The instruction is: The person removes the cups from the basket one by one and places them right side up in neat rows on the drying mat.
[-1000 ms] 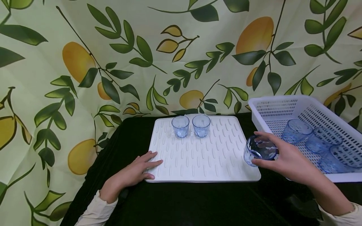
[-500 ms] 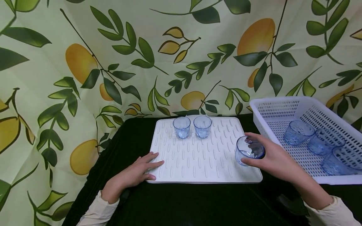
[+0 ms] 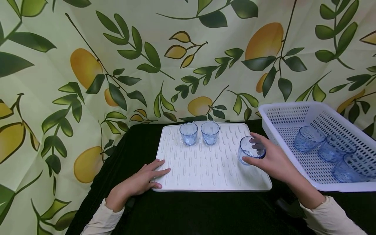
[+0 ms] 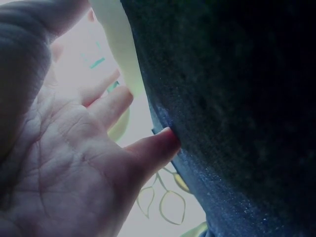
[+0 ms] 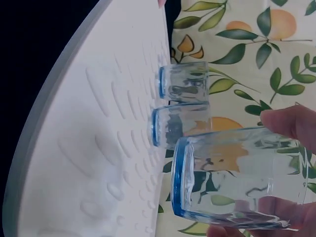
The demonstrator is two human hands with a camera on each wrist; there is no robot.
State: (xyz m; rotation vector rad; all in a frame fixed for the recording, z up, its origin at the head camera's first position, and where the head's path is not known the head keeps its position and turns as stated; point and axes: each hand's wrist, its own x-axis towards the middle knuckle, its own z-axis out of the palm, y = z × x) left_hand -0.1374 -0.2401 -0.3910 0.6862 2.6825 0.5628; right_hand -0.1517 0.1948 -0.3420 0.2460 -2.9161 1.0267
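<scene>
In the head view a white ridged draining mat (image 3: 202,173) lies on the dark cloth. My left hand (image 3: 136,182) rests on its left edge, fingers straight and spread. My right hand (image 3: 274,158) grips a clear bluish drinking glass (image 3: 246,151) by its upper part, over the right side of the mat. The right wrist view shows that held glass (image 5: 237,177) upright, its base apart from the mat. Two matching glasses, the left one (image 3: 189,134) and the right one (image 3: 210,133), stand side by side at the mat's back edge.
A white slotted plastic basket (image 3: 277,130) stands to the right of the mat. Three more glasses (image 3: 308,139) are inside it. Behind everything hangs a cloth (image 3: 164,85) printed with leaves and yellow fruit.
My right hand has carried the glass leftward and slightly back, from the mat's right edge to farther over it. The left hand stays on the mat's edge.
</scene>
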